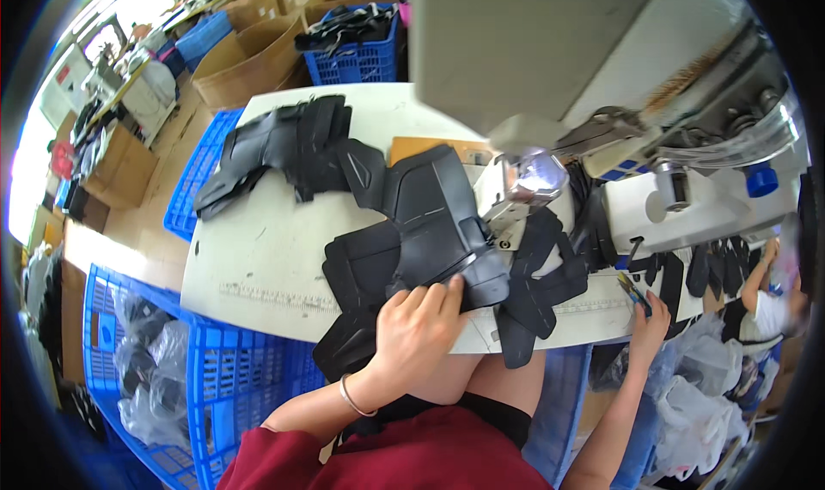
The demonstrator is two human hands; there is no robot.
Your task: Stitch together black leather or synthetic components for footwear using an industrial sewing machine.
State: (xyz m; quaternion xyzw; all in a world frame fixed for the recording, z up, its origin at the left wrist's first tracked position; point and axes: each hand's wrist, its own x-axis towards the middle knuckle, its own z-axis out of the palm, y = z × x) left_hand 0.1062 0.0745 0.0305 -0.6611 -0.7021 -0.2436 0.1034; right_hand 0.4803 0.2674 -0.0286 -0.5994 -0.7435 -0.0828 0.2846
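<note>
A large black padded piece (430, 206) with flaps and stitched lines lies on the white table, its right edge close to the sewing machine head (522, 181). My left hand (421, 328) is closed on its near edge, fingers curled over the material. Off to the right, at the table's front edge, my right hand (650, 327) is closed around small thread snips (634, 292), which point away from me. Between my hands lie flat black cut pieces (537, 297), partly beside the machine.
Stacked black padded pieces (292, 142) lie at the table's far left. A ruler strip (275, 296) runs along the white table (249, 241). Blue crates (232, 378) stand at the left, one holding plastic-wrapped items. Plastic bags (700, 404) and another person (765, 314) are at the right.
</note>
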